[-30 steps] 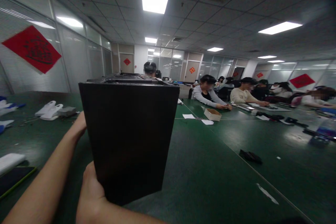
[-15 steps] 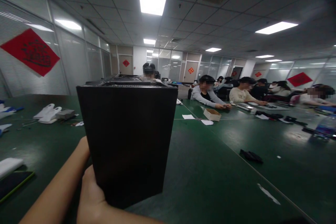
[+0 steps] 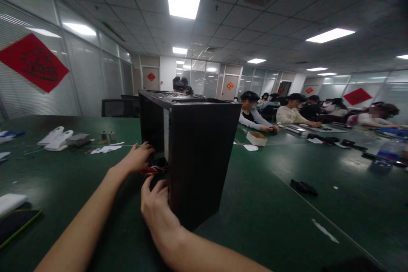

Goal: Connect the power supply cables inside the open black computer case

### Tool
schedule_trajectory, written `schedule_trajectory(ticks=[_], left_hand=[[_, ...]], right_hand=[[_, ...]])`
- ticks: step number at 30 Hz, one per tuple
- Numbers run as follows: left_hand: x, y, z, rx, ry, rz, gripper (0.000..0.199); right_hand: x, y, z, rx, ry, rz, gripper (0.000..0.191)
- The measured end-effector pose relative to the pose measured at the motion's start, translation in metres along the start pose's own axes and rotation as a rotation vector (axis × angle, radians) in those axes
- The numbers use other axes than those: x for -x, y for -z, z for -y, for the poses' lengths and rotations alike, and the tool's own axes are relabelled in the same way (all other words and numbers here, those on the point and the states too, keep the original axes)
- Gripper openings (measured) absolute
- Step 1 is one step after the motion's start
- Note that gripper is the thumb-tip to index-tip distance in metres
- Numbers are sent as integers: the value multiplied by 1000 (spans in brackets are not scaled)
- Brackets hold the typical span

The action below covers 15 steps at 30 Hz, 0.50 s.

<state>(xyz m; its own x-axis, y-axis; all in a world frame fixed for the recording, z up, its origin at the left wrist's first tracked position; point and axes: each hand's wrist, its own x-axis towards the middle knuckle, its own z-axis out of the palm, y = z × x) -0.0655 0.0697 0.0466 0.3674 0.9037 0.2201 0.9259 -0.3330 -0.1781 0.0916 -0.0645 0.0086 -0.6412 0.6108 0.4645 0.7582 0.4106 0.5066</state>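
A black computer case (image 3: pixel 204 157) stands upright on the green table in front of me, its left side uncovered. Inside the opening, low down, lies a bundle of coloured cables (image 3: pixel 153 170). My left hand (image 3: pixel 139 158) is at the far lower part of this open side, its fingers bent over the edge, their tips partly hidden. Nearer to me, my right hand (image 3: pixel 161 206) holds the case's near lower edge, with its fingers curled into the opening and its thumb out of sight. Most of the inside is dark.
On the left are white plastic bags (image 3: pixel 59 138), a grey box (image 3: pixel 78 139) and a phone-like device with a green edge (image 3: pixel 21 225). Right of the case are an open carton (image 3: pixel 256 138), a black cloth-like item (image 3: pixel 304 187) and a water bottle (image 3: pixel 387 155). Several people sit beyond.
The case has turned and shifted right, so its open left side and the cables now show. Both my hands have moved right with it and come more into view.
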Motion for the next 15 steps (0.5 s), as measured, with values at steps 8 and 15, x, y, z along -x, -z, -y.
schedule_trajectory(ticks=[8, 15], left_hand=[[-11, -1, -32, -48, -91, -115, 33], [-17, 2, -68, -100, 26, -113, 41]], right_hand=[[36, -40, -86, 119, -21, -141, 34], [48, -87, -152, 77, 32, -265, 25]])
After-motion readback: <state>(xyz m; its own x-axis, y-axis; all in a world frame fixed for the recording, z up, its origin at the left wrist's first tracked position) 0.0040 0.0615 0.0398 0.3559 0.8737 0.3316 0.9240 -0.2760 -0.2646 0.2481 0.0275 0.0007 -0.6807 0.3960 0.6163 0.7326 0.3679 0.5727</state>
